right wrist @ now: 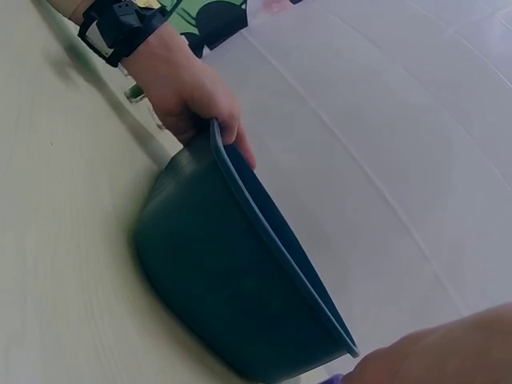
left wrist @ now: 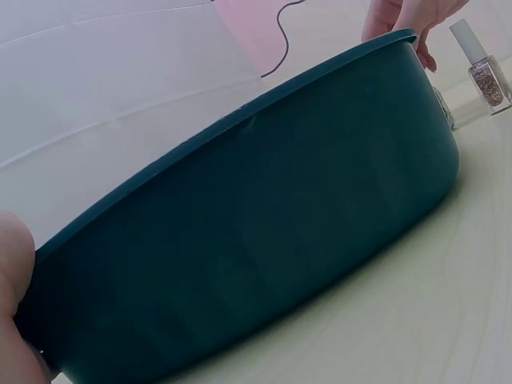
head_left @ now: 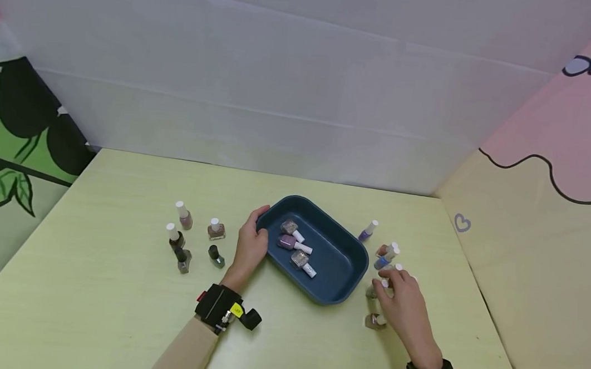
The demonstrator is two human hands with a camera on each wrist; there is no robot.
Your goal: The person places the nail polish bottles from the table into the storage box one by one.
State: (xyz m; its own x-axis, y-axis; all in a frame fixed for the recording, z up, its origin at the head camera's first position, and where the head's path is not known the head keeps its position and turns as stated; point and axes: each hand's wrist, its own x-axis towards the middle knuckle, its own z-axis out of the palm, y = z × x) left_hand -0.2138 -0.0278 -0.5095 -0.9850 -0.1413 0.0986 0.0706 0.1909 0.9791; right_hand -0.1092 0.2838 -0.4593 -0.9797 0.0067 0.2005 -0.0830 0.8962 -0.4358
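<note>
**Left hand (head_left: 251,248) clamped on the tray (head_left: 333,264), right hand (head_left: 404,301) just beyond its other end**

The left hand grips the rim at the end of the tray nearest to it; the tray stretches from there toward the right hand. At the right hand, thumb and fingers hang bent about the white cap of a clear bottle (head_left: 372,292); whether they pinch it or stand slightly apart, I cannot tell.

Just inside the tray from the left hand, three bottles lie on their sides, caps turned toward the right hand: a purple bottle (head_left: 287,241) in the middle, with a glitter bottle (head_left: 289,227) on its far side and a silvery bottle (head_left: 299,259) on its near side.

Just short of the right hand's fingers, on the wearer's side, stands a speckled bottle (head_left: 372,322). Beyond the fingertips come a blue bottle (head_left: 381,262), a brownish bottle (head_left: 382,250) close behind it, and, farther out beside the tray, a violet bottle (head_left: 364,235).

To the left of the left hand stand a green-grey bottle (head_left: 217,258) with a black cap and a rosy bottle (head_left: 216,233). Farther left are a grey bottle (head_left: 184,263), a dark bottle (head_left: 176,240) and a pink bottle (head_left: 186,220).

Past both hands, the table (head_left: 139,198) meets a white sheet (head_left: 260,93).
</note>
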